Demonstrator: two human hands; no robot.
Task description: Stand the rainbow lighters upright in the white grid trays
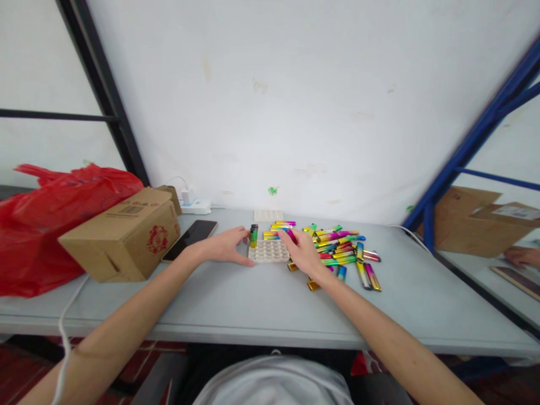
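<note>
A pale tray [270, 251] with rows of round holes lies on the grey table, and shiny rainbow-coloured lighters [253, 236] stand upright at its left end. My left hand [225, 246] is beside that end, thumb and fingers apart, the thumb at the tray's front corner. Over the tray's right end, my right hand [304, 252] is closed in a pinch on a purple-pink lighter [292, 235], partly hidden by the fingers. A loose heap of metallic lighters [337, 246] spreads to the right of the tray, some under and behind my right hand.
Behind the tray lies another pale tray [268, 215]. To the left are a phone [192, 239], a cardboard box [122, 236], a red plastic bag [50, 225] and a white power strip [196, 207]. At far right, another person's hand [521, 256] rests beyond a blue frame [468, 124].
</note>
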